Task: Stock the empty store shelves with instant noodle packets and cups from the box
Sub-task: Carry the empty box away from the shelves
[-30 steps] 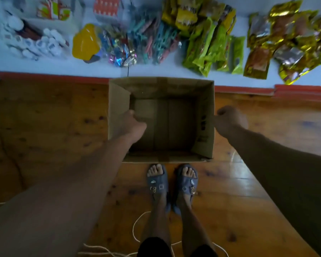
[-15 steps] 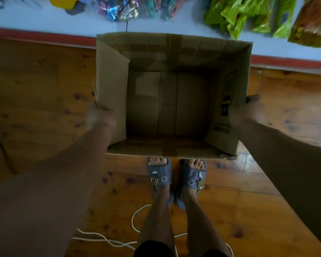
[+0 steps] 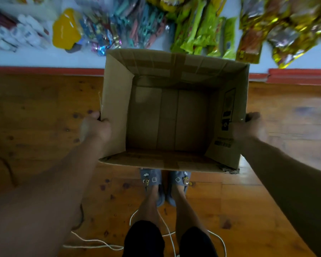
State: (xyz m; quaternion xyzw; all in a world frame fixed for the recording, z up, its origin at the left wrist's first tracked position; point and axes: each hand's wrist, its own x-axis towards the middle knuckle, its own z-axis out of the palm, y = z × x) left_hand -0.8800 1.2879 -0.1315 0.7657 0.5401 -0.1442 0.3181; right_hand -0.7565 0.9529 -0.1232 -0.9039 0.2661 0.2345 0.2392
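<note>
The left grip (image 3: 95, 127) is curled on the outer edge of the left wall of the cardboard box (image 3: 115, 108), pinching it; the box is open upward, its bare bottom visible; its near rim covers the toes of the grey sandals (image 3: 150, 180); its far rim overlaps the white shelf (image 3: 44, 58) carrying green packets (image 3: 198, 34); the right grip (image 3: 248, 127), blurred, clasps the right wall.

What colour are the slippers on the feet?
Greyish blue slippers, with small charms on top, seen in the head view just below the cardboard box.
</note>
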